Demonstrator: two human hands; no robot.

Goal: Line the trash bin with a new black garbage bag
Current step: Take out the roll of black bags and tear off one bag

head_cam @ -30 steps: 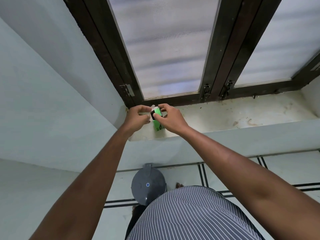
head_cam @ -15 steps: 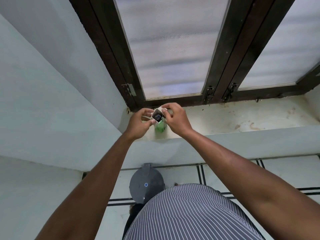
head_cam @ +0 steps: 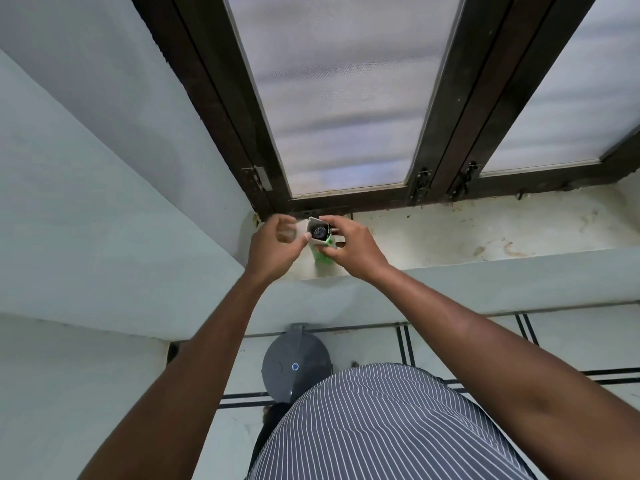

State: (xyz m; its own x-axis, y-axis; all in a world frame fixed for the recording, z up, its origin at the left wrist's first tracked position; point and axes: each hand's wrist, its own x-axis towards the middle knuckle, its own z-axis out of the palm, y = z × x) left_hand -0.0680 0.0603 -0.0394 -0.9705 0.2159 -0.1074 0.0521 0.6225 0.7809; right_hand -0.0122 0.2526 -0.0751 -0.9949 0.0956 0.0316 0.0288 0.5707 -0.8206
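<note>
Green-and-white box (head_cam: 323, 249), black roll (head_cam: 319, 232) inside; grey bin lid (head_cam: 294, 365); navy white-pinstriped shirt (head_cam: 388, 427); dark-brown window frame (head_cam: 346, 202).

Soft window daylight; wide-angle warp

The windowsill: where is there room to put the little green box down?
The windowsill lies bare to the right of the right hand, up to the window frame. It is crowded at the left corner, where both hands meet around the green box.
</note>
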